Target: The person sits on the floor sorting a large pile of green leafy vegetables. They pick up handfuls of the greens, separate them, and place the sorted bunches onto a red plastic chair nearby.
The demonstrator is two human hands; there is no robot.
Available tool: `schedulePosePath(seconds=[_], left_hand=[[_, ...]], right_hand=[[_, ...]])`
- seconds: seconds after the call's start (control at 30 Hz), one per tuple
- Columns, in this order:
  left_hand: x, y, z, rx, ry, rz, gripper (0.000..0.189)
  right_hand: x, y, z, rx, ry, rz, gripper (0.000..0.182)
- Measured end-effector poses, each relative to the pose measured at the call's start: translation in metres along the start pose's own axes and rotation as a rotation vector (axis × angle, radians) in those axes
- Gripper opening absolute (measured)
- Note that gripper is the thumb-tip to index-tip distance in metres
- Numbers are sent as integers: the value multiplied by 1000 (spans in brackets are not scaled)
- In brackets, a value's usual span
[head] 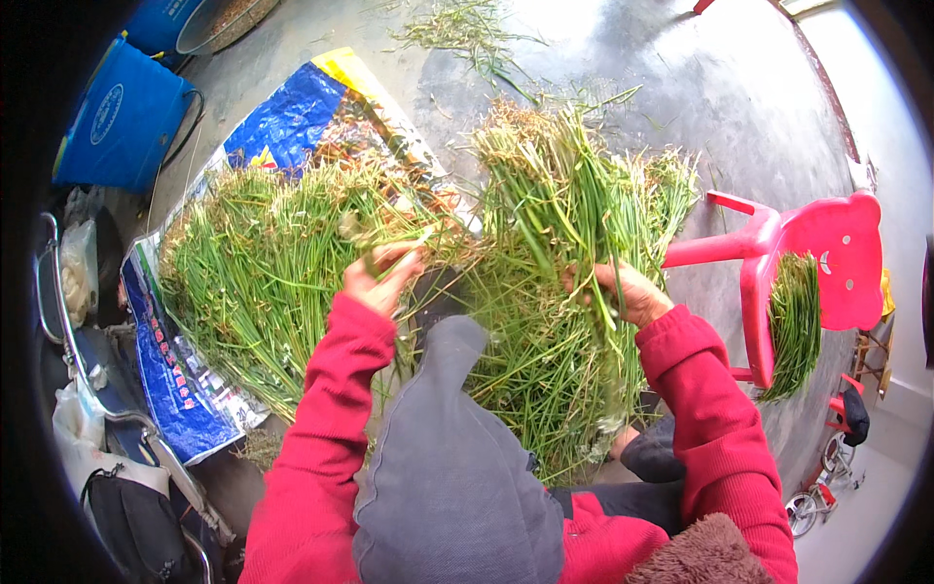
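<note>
My right hand [620,292] is closed around a thick bunch of green leafy stalks [554,182] with pale, straw-coloured ends pointing away from me. Some stalks hang below the fist. My left hand [383,274] pinches a few thin stalks [419,239] between thumb and fingers, at the right side of a large heap of similar stalks [270,248]. That heap lies on a blue printed plastic sack [292,102]. Under and beside my right hand is another, looser pile of stalks [525,358], partly hidden by the held bunch.
A red plastic child's chair [759,241] at the right bears a neat bundle of stalks [794,325]. Blue buckets [131,117] stand at the upper left, a metal-framed item [109,416] with bags at the left. Loose stalks [467,33] are scattered on the floor ahead.
</note>
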State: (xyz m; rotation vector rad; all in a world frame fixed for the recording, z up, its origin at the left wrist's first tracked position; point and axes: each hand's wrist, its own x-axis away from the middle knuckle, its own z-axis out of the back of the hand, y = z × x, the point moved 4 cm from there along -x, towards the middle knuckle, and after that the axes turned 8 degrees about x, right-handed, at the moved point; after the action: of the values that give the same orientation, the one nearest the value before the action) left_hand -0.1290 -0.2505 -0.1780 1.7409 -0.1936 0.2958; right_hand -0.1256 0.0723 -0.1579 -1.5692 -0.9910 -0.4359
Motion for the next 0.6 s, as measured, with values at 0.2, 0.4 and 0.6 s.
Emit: schedulePosePath(seconds=[0.2, 0.4, 0.6], left_hand=[[-32, 10, -78, -91, -8, 141, 27], [-37, -18, -60, 585, -159, 369, 13], [-32, -26, -44, 599, -99, 396, 19]], right_hand=[[5, 32, -52, 71, -237, 51, 44], [3, 54, -30, -216, 21, 33, 38], [-9, 88, -2, -387, 191, 115, 38]])
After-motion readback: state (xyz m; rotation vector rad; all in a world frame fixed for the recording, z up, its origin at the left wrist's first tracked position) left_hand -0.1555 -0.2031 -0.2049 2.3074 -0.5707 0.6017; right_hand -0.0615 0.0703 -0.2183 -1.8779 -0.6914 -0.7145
